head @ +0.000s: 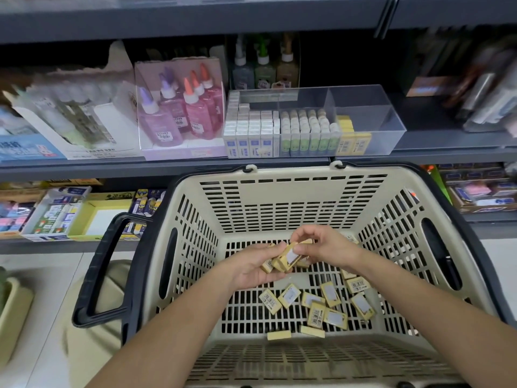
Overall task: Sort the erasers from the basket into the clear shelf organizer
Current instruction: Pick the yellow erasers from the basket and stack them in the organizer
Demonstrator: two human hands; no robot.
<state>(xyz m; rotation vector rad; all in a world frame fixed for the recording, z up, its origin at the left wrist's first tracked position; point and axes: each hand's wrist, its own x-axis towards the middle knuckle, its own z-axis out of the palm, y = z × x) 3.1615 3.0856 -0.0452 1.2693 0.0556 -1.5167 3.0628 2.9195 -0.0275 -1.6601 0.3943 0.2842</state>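
- Held erasers (288,257): small stack of yellow ones w/ white labels, between both hands, above the basket floor.
- L hand (249,268): palm up, fingers (263,252) curled round the stack from below and behind; grips several at once.
- R hand (327,247): fingers bent, thumb (300,249) and fingertips pinching the stack's top-right end; it touches the L fingertips' load. Exact count in the pinch: can't tell.
- Loose erasers (330,295): a dozen or so scattered flat on the floor just below and to the right of the fingers, some overlapping; two lie on edge nearest the person.
- Basket (282,197): beige slotted walls rise on all sides of the hands; open floor to the left of the L fingers and beyond both hands toward the far wall. Black handle (98,270) folded down, well left.
- Organizer (372,113): clear, on the shelf above and beyond the fingers; top open. Left sections packed w/ white and green items; yellow row (354,141) started in the right section, rest of that section is free room.
- Glue bottles (179,113): left of the organizer, in a tray.
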